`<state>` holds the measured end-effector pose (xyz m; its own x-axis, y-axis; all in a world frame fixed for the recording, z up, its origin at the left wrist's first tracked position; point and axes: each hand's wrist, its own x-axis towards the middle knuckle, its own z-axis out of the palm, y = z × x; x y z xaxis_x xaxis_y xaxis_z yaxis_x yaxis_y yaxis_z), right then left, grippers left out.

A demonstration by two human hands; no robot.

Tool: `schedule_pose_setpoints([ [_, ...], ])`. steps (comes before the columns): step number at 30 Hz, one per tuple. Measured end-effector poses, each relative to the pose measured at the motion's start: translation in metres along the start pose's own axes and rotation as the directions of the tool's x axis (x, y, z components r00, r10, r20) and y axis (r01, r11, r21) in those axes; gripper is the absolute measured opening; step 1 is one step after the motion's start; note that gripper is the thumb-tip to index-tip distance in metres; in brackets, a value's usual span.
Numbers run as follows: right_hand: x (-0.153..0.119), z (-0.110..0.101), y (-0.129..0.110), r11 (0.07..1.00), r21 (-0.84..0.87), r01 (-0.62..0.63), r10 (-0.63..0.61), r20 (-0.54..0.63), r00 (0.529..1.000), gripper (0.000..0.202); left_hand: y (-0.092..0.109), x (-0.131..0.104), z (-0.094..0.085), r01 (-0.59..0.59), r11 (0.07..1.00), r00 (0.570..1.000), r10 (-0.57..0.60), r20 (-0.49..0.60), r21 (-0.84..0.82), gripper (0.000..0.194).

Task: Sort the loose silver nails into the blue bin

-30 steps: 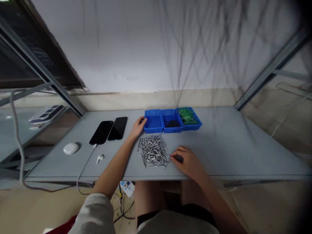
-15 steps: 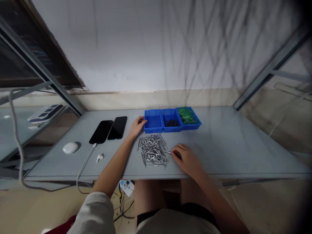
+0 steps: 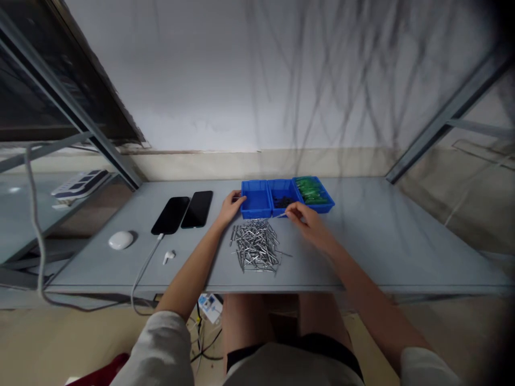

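Three blue bins stand side by side: the left bin shows a bare bottom, the middle bin holds small dark pieces, the right one holds green parts. My left hand rests against the left bin's side, fingers curled around something I cannot make out. In front of the bins lies a pile of thin metal rods. My right hand pinches a thin metal rod just before the middle bin's front edge.
Two black phones lie left of my left arm, one with a white cable. A white case and an earbud are nearer the front. Metal posts rise at both table ends, with a wall behind.
My right hand has moved from the right side of the pile up toward the middle bin, now with a rod in its fingers. My left hand has stayed by the left bin.
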<state>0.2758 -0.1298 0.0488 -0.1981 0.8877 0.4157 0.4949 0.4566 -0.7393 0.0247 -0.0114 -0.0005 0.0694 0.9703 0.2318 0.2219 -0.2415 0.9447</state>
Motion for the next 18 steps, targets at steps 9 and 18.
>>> schedule_pose_setpoints([
  [9, 0.074, 0.027, 0.008, 0.91, 0.414, 0.024, 0.045, -0.158, 0.986, 0.039, 0.004, -0.003, 0.001, 0.016, 1.0, 1.0, -0.016, 0.002, 0.005, 0.029],
  [18, 0.053, 0.029, 0.011, 0.993, 0.023, 0.116, -0.108, -0.234, 0.966, 0.025, 0.002, -0.003, 0.0, 0.024, 1.0, 1.0, -0.024, 0.001, 0.004, 0.03],
])
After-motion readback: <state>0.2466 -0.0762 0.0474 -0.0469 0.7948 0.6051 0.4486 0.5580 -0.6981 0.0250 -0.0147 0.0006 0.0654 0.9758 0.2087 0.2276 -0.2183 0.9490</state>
